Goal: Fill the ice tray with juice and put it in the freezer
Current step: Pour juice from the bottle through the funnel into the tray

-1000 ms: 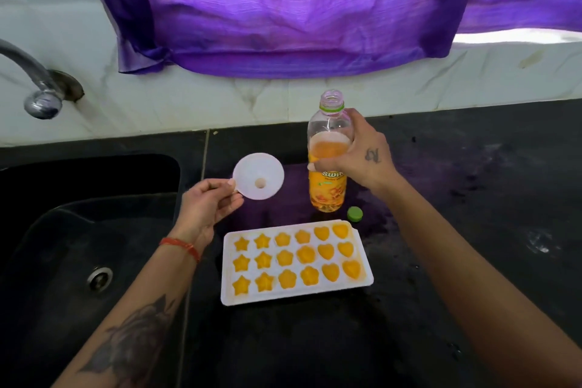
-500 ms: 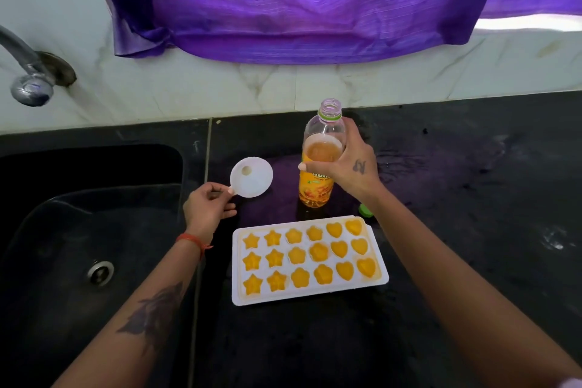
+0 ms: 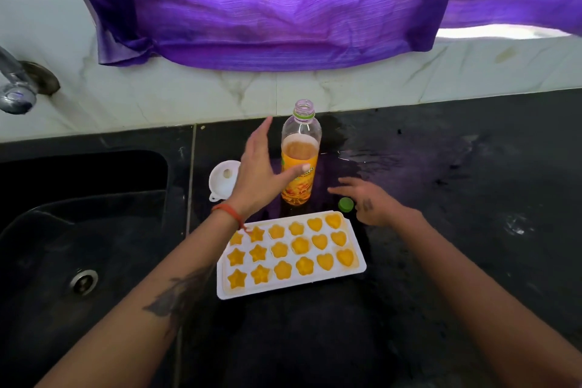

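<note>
A white ice tray [image 3: 357, 268] lies on the black counter, its star, flower and heart cells full of orange juice. Behind it stands an uncapped juice bottle [image 3: 300, 148], about two-thirds full. My left hand [image 3: 258, 173] is open beside the bottle's left side, thumb against the label, fingers spread. The white funnel [image 3: 220, 181] lies on the counter just left of that hand. My right hand [image 3: 367, 198] hovers open low over the counter right of the bottle, next to the green cap [image 3: 345, 204].
A black sink [image 3: 94, 230] with a drain [image 3: 83, 281] fills the left side; a steel tap [image 3: 14, 94] juts from the marble wall. A purple cloth [image 3: 283, 9] hangs above. Wet patches [image 3: 393, 157] shine on the counter behind and right of the bottle.
My right hand let go of the bottle and dropped toward the green cap. My left hand set the funnel down on the counter and moved right to the bottle.
</note>
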The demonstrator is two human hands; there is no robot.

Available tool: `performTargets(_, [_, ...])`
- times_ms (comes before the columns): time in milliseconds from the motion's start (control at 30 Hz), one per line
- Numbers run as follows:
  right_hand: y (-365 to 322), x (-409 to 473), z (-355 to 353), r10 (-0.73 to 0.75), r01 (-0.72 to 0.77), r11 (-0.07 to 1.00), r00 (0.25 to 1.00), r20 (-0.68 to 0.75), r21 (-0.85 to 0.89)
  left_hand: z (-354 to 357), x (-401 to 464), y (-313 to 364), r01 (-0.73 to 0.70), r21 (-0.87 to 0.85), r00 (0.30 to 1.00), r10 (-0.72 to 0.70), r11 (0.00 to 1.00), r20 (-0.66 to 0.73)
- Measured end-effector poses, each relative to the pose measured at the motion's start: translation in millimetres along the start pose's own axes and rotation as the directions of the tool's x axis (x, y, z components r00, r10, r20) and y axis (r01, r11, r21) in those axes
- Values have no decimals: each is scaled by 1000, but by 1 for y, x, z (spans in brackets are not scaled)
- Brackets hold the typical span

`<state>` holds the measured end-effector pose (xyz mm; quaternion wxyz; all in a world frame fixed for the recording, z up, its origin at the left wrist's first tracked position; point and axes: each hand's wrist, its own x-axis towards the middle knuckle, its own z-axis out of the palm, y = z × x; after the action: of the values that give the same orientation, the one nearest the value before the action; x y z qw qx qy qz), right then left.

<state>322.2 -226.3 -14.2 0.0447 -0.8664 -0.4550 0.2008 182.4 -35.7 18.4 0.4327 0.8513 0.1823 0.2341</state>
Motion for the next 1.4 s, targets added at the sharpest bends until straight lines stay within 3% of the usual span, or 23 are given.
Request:
performTargets(100, [3, -3, 12, -28, 36, 993, 997, 71, -110, 15, 11, 11, 29, -81, 999, -26, 996, 41])
performTargets(267, [6, -5, 15, -66, 48, 985, 992, -109, -163, 27, 12, 15, 25, -228, 999, -15, 973, 43])
performTargets(333, [7, -9, 7, 0, -11, 997, 988, -155, -73, 28, 11, 14, 29, -249, 999, -17, 968, 50])
performTargets(400, [2, -14, -15, 81, -41, 988, 957, -280, 148, 29, 10, 15, 33, -251, 998, -19, 968, 56])
performTargets(500, [-23, -21, -73, 122, 128, 899, 846, -519, 419, 29, 10, 16, 33, -250, 999, -22, 968, 48])
performTargets(600, [-59, -26, -133, -1, 289, 884, 787, -617, 367, 29, 9, 15, 43, -244, 998, -31, 969, 50])
performTargets(700, [-91, -22, -164, -259, 366, 925, 809, -528, 107, 29, 8, 16, 45, -237, 998, -31, 971, 62])
performTargets(767, [-102, -13, -172, -342, 339, 937, 849, -402, -82, 27, 8, 17, 38, -238, 998, -23, 970, 66])
performTargets(900, [-104, 0, -176, -353, 311, 931, 902, -250, -193, 25, 9, 18, 46, -230, 996, -29, 972, 79])
performTargets(1100, [-110, 9, -181, -411, 347, 885, 896, -168, -311, 24, 11, 16, 44, -211, 997, -28, 976, 77])
performTargets(1233, [-115, 9, -180, -471, 358, 784, 875, -111, -506, 24, 12, 15, 51, -204, 997, -37, 978, 72])
performTargets(1400, [-115, 15, -175, -456, 336, 741, 887, -69, -582, 23, 13, 14, 62, -214, 996, -46, 975, 80])
